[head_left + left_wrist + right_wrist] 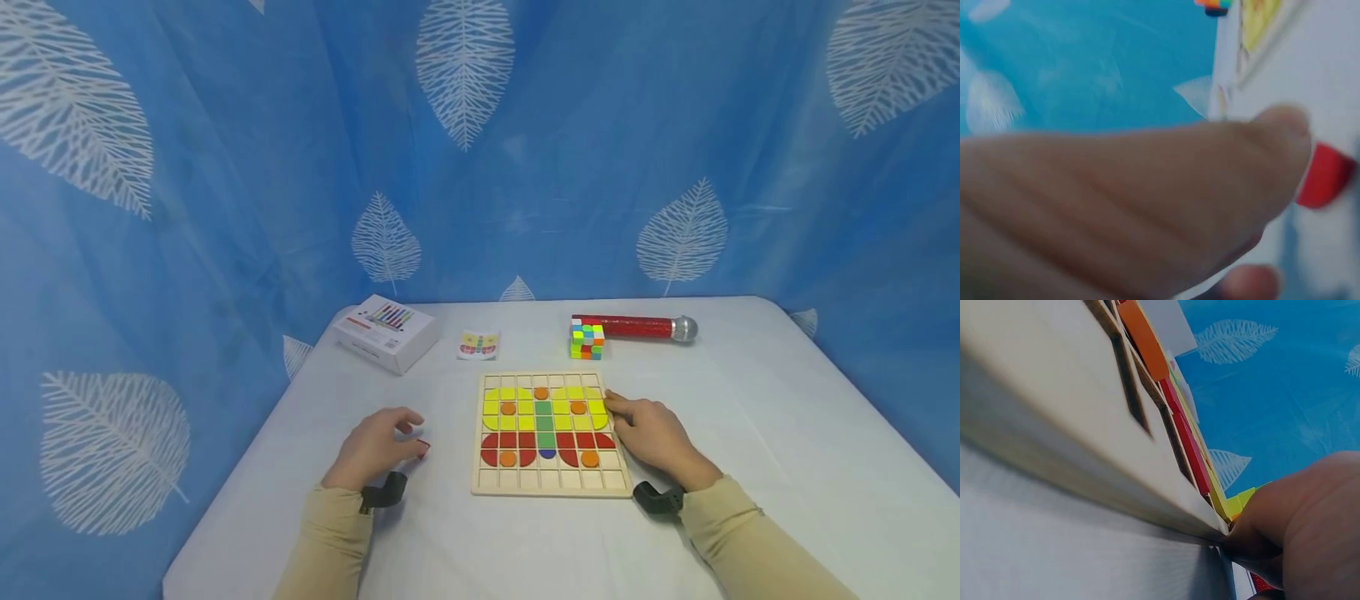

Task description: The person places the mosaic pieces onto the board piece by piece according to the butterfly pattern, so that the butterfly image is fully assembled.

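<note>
My left hand (375,446) hovers over the white cloth left of the wooden puzzle board (551,482). A small red piece (423,448) with a curved side is right at its thumb tip, and the other fingers are spread away from the thumb. The left wrist view shows the red piece (1325,176) just past the thumb. My right hand (654,435) rests its fingertips against the board's right edge; up close, they meet the pale wooden side (1116,487). Yellow, red, green, orange and blue pieces fill many squares of the board in a butterfly pattern.
Behind the board lie a small pattern card (478,345), a colour cube (587,340) and a red microphone (637,327). A white box (388,335) stands at the back left. Blue curtains with white leaves (465,67) surround the table.
</note>
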Available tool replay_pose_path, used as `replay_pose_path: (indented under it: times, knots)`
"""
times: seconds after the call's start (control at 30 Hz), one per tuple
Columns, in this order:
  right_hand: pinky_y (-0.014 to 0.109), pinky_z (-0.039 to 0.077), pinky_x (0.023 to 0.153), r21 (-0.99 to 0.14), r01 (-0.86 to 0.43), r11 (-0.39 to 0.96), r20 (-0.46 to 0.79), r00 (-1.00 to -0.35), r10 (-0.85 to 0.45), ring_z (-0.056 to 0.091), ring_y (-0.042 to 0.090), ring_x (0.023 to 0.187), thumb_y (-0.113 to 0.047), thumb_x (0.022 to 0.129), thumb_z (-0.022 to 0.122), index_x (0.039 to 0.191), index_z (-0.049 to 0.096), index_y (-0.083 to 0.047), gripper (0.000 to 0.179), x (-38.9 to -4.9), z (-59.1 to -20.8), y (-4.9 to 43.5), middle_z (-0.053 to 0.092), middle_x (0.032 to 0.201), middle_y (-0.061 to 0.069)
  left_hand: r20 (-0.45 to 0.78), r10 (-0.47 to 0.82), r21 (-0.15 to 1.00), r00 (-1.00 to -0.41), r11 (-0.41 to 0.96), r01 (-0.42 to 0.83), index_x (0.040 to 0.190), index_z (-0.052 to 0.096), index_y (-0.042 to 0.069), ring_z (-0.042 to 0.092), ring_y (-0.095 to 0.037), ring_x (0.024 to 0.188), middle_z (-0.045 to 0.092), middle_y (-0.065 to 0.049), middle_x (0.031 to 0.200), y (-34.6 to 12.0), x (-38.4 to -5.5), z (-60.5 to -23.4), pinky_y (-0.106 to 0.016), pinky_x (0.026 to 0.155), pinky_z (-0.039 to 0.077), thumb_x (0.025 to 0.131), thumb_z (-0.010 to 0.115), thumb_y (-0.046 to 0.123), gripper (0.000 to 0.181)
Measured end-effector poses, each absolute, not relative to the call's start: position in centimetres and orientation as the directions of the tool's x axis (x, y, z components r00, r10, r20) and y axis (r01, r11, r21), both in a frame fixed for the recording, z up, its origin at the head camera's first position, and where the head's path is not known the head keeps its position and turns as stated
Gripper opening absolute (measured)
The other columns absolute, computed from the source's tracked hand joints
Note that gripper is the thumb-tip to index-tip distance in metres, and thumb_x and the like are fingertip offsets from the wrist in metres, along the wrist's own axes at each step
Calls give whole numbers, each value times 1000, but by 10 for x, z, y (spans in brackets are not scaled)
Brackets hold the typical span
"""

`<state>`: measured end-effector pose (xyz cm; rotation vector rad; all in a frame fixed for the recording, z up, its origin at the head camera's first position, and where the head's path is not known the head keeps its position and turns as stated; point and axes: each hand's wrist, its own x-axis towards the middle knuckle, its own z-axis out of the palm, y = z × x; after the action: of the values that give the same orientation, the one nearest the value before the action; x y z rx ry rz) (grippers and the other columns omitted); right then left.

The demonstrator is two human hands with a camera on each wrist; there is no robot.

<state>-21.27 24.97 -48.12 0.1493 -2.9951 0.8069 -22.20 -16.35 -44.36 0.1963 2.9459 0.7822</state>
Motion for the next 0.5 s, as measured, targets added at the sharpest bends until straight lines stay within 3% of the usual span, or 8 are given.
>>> replay_pose_path:
  times: [0.1, 0.23, 0.5]
  knots:
    - [52, 54, 87, -492, -110, 864, 66, -994, -89, 67, 40, 114, -13, 97, 57, 140, 62, -2, 44, -214, -480, 251, 57, 148, 12, -70, 200, 539, -977, 832, 132, 103, 75, 19, 62, -17, 89, 70, 2, 96, -173, -224, -455, -42, 80, 52, 81, 87, 20, 25]
    - [63, 48, 101, -494, -112, 862, 65, -994, -92, 54, 46, 133, -14, 98, 57, 140, 61, -2, 44, -214, -479, 253, 57, 148, 13, -64, 237, 558, -969, 814, 162, 93, 72, 19, 58, -16, 83, 65, 3, 88, -170, -226, -460, -38, 76, 50, 82, 86, 16, 18]
    - [63, 47, 101, -510, -100, 854, 58, -995, -81, 53, 46, 134, -13, 97, 57, 139, 62, -2, 43, -211, -482, 252, 58, 148, 13, -19, 198, 477, -980, 863, 165, 93, 77, 20, 60, -13, 80, 68, 6, 86, -162, -221, -460, -37, 75, 53, 86, 83, 24, 10]
